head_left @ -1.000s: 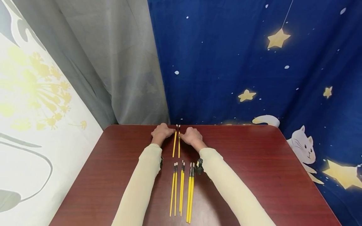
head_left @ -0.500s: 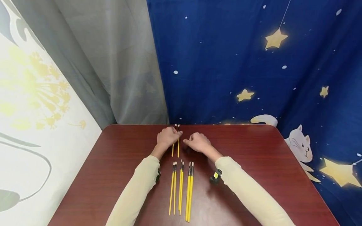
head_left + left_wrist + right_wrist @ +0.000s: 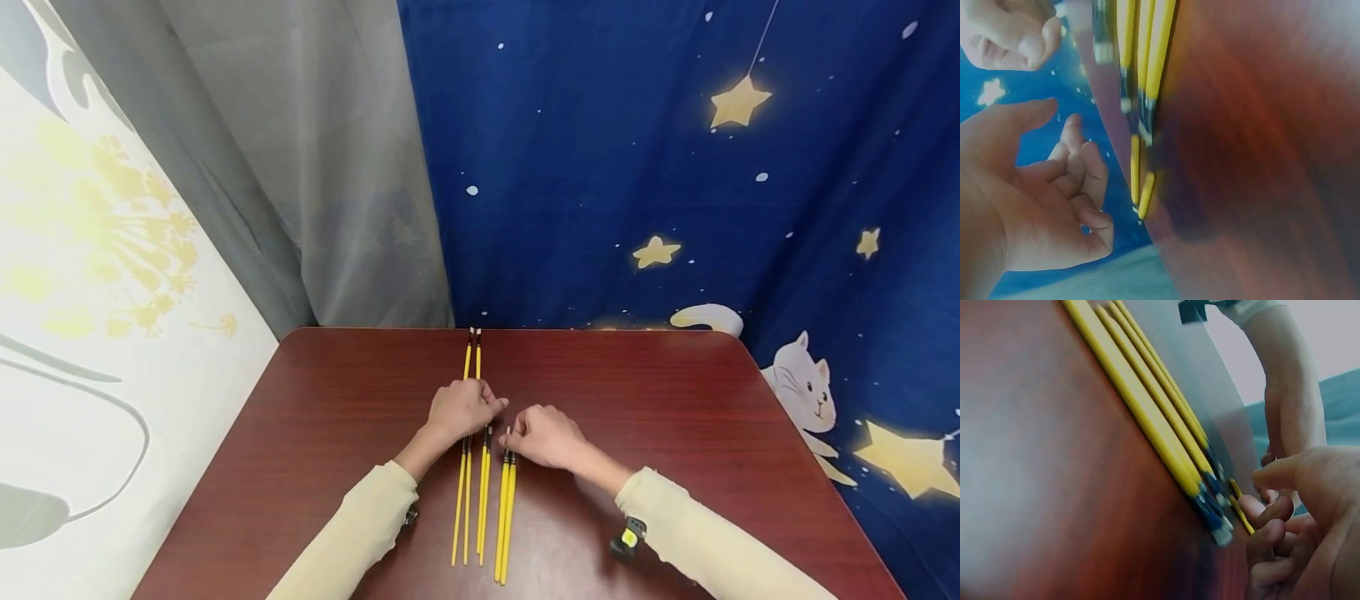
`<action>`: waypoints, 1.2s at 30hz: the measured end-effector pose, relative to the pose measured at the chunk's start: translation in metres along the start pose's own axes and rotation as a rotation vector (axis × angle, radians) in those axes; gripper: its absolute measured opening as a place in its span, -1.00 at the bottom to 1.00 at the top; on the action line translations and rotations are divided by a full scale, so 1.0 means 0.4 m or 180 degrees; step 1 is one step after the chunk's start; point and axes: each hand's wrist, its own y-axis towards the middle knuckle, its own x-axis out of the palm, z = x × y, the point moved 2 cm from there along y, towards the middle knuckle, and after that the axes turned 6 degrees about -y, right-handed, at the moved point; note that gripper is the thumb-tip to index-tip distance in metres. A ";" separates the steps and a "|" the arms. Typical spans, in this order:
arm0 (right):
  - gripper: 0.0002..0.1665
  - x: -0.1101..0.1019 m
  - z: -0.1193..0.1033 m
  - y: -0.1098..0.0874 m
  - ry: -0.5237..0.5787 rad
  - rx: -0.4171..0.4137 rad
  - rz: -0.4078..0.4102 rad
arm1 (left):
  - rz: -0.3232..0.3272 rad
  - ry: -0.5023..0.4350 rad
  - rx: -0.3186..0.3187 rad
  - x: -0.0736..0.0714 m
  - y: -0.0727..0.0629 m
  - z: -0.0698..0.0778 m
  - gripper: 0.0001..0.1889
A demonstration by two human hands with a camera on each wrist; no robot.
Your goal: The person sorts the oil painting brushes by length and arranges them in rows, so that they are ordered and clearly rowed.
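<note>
Yellow-handled paintbrushes with black ferrules and pale bristles lie in pairs on the table. The far pair (image 3: 478, 360) points at the back edge, its handle ends hidden under my left hand (image 3: 463, 408). That hand hovers with loosely bent fingers and holds nothing, as the left wrist view shows. My right hand (image 3: 546, 435) is at the bristle end of the thick pair (image 3: 506, 517), fingers loosely curled and holding nothing. A middle pair (image 3: 483, 500) and a thin pair (image 3: 461, 504) lie left of it, tips partly hidden by my left hand.
The dark red wooden table (image 3: 675, 417) ends at a back edge against a grey curtain (image 3: 367, 208) and a blue starry curtain (image 3: 570, 208). A pale patterned curtain (image 3: 112, 333) hangs at the left. A small black device (image 3: 628, 537) is on the right wrist.
Both hands have moved back from the far pair toward the near brushes. The right hand swung out to the right, then came near the thick pair. The brushes have stayed in place.
</note>
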 end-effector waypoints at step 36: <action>-0.26 0.085 -0.022 -0.171 -0.0469 -0.0139 0.0121 | -0.0520 0.1371 0.0175 0.055 -0.180 0.086 -0.49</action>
